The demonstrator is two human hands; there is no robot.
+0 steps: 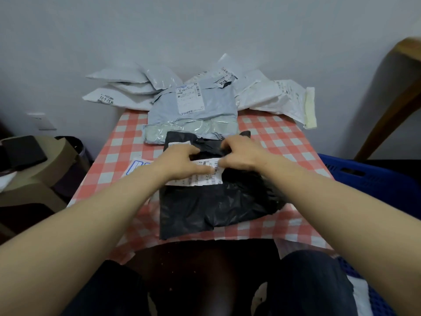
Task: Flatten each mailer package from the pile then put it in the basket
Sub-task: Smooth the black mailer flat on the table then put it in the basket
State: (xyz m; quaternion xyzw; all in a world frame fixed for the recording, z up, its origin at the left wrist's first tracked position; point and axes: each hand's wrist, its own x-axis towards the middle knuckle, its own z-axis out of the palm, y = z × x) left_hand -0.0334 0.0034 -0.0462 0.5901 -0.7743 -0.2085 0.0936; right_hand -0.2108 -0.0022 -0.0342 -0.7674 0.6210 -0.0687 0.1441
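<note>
- A blue basket (364,174) stands at the person's right, close beside the table (284,144) for an easy drop; something white (361,290) lies in its near end (probably a finished mailer).
- A black mailer (211,201) lies at the table's near edge, still creased.
- The left hand (182,163) presses flat on its label (205,176), apparently to smooth it. The right hand (241,153) bends its fingers onto the crumpled far end; pinching or pressing, unclear.
- Beyond, a grey mailer (193,110) and the white pile (127,87) wait by the wall.
</note>
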